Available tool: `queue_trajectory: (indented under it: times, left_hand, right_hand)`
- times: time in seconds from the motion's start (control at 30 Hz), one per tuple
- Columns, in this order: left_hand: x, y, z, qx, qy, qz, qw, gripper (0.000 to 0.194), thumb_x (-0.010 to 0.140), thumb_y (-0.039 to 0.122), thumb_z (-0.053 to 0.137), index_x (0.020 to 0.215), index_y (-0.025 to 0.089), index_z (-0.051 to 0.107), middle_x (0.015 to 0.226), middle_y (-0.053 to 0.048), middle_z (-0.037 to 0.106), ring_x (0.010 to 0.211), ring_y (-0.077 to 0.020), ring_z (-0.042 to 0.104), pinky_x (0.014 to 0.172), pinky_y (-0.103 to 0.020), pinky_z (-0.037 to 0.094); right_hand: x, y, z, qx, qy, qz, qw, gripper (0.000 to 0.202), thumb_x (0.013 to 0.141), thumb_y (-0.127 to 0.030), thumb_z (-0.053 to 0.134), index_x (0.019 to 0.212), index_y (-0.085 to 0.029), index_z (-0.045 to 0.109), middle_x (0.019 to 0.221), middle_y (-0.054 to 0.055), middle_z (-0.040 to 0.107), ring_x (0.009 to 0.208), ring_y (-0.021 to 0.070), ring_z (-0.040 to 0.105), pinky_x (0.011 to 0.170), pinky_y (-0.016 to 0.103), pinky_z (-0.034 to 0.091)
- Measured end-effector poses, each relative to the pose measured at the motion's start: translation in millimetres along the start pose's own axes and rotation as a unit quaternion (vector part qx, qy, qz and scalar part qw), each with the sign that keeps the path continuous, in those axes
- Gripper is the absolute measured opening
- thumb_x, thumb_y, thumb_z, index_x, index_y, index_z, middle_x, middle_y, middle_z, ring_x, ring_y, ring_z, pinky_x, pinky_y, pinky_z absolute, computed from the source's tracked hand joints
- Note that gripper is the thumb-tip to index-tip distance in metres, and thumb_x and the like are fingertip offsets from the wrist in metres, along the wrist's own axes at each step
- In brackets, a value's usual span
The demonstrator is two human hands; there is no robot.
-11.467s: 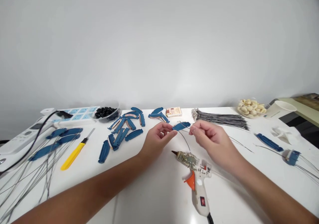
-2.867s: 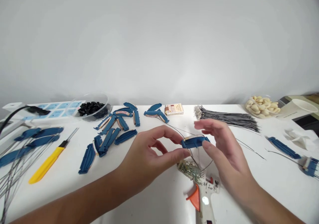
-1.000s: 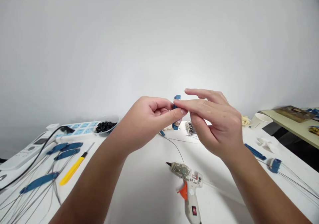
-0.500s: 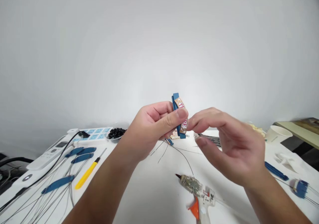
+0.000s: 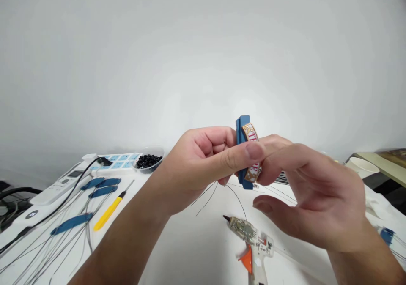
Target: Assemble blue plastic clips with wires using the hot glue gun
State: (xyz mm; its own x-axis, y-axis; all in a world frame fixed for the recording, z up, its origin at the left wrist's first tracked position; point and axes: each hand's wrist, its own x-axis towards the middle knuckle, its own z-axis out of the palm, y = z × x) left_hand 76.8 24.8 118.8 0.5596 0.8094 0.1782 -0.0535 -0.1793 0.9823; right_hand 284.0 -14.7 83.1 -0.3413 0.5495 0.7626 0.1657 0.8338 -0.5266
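My left hand [image 5: 206,162] pinches a long blue piece [image 5: 241,132] upright, thumb across its front and fingers behind. On the piece's front sits a small curved sign plate [image 5: 252,174] with red letters, partly covered by the thumb. My right hand [image 5: 320,192] is open beside it; the index fingertip meets the plate's right edge while the thumb stays apart. Whether its farther fingers touch the back of the piece is hidden. Below the hands, a glue gun [image 5: 247,230] with an orange trigger lies on the white table [image 5: 190,242].
To the left are a yellow-handled screwdriver [image 5: 109,212], several blue pieces [image 5: 71,224] with thin wires, a bowl of small black parts [image 5: 149,160], a power strip [image 5: 122,162] and a black cable [image 5: 76,192]. A paper cup [image 5: 363,166] stands at the right.
My left hand has carried the blue piece to the right and slightly nearer. My right hand has shifted right, its fingers now reaching closer around the piece's right side.
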Motion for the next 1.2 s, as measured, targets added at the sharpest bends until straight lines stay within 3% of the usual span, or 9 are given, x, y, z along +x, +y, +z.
queue_trajectory:
  times: [0.27,0.47,1.2]
  left_hand:
    - [4.9,-1.7,0.3,-0.052,-0.049,0.019,0.997,0.023,0.088,0.032,0.084,0.075,0.019,0.072,0.063,0.004,0.058,0.05,-0.0054,0.037,0.046,-0.018,0.033]
    - [6.1,-2.8,0.2,-0.054,-0.041,0.029,0.997,0.025,0.087,0.032,0.085,0.073,0.019,0.069,0.06,0.004,0.053,0.05,-0.0055,0.036,0.045,-0.018,0.032]
    - [2.9,-12.3,-1.4,-0.058,-0.021,0.041,0.997,0.026,0.089,0.033,0.084,0.075,0.017,0.068,0.063,0.003,0.058,0.051,-0.0045,0.037,0.045,-0.018,0.025]
  right_hand:
    - [4.7,2.9,-1.0,0.058,0.002,-0.007,0.998,0.033,0.079,0.003,0.08,0.103,-0.018,0.072,0.1,0.006,0.072,0.097,0.0257,0.071,0.082,0.044,0.062]
    - [6.7,0.0,-3.9,0.033,0.0,-0.013,0.999,0.026,0.081,0.002,0.08,0.098,-0.017,0.072,0.093,0.003,0.071,0.092,0.0213,0.07,0.081,0.04,0.06]
    - [5.6,-4.5,-4.2,-0.005,0.015,-0.032,0.999,0.021,0.087,0.0,0.079,0.1,-0.017,0.076,0.095,0.004,0.074,0.094,0.0205,0.071,0.08,0.038,0.059]
